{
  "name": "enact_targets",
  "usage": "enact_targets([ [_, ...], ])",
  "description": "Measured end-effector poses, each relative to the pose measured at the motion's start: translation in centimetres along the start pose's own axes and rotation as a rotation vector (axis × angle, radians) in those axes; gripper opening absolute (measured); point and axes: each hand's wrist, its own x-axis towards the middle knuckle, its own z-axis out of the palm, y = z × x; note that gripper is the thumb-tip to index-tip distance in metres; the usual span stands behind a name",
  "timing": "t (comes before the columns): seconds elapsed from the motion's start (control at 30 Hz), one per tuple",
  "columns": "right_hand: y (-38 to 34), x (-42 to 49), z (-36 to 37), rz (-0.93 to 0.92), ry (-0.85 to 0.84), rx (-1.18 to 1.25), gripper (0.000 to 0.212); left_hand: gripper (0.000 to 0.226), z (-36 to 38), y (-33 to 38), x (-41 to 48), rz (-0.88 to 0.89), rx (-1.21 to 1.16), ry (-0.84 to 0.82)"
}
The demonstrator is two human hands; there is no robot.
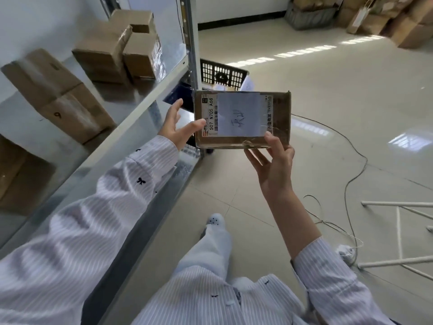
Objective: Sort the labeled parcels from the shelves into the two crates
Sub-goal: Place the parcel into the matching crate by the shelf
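From my remote seat, the head view looks down along two striped sleeves. A flat brown parcel (242,119) is held up in the air in front of the person, above the floor and just right of the metal shelf (131,127). The right hand (273,165) grips its lower right corner, thumb on the front and fingers underneath. The left hand (179,127) is released, with its fingers straight and spread. Only its thumb touches the parcel's left edge.

A white paper label (240,116) with handwritten characters faces the camera, next to a printed barcode strip.

I judge the step in hand to be reading the label and choosing a crate. To do it well, I would hold the face level and steady until the writing is read. I would bring the left hand onto the edge for support, since one corner pinch leaves a flat box free to tip. I would then carry it low over the chosen crate before letting go.

A black slotted crate (222,75) stands on the floor beyond the shelf post, behind the parcel. Pale things lie inside it, but I cannot tell what they are. A dark blue shape (174,97) left of the post may be the second crate; I cannot tell that either. Several cardboard boxes (103,57) sit on the shelf. A grey basket (309,16) at the far wall holds brown packages.
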Motion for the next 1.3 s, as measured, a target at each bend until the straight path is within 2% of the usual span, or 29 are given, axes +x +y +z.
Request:
enact_targets([
  [0.17,-1.3,5.2,1.1,-0.028,0.043,-0.077,0.067,0.06,2.7,2.0,5.8,-0.014,-0.193,-0.073],
  [0.33,-2.7,10.7,2.4,-0.044,0.161,-0.264,0.044,0.051,3.1,5.4,12.7,0.023,-0.215,-0.048],
  [0.53,-5.6,17.7,3.8,-0.237,0.187,-0.328,0.034,0.048,2.8,8.7,19.8,0.027,-0.172,-0.243],
  [0.63,-6.9,20.5,4.4,-0.28,0.115,-0.425,0.04,0.042,3.5,9.5,22.8,0.03,-0.036,-0.276],
  [0.77,-7.9,23.2,4.7,-0.198,-0.077,-0.658,0.049,0.032,5.0,10.8,26.2,0.01,0.078,-0.309],
  [0.83,-8.1,24.3,4.7,-0.157,-0.166,-0.716,0.045,0.032,5.9,11.4,27.6,0.019,0.129,-0.353],
  [0.93,-8.6,26.6,4.1,-0.077,-0.263,-0.664,0.034,0.025,6.9,12.0,29.5,0.011,0.161,-0.351],
  [1.07,-9.6,29.6,3.3,-0.014,-0.354,-0.656,0.051,0.021,8.4,12.1,31.9,0.028,0.183,-0.353],
  [1.2,-11.2,33.1,2.5,0.026,-0.384,-0.651,0.054,0.018,11.1,13.1,34.5,0.035,0.135,-0.285],
  [1.3,-12.9,36.1,1.8,0.024,-0.365,-0.644,0.053,0.048,13.9,13.3,36.7,0.026,0.002,-0.173],
])
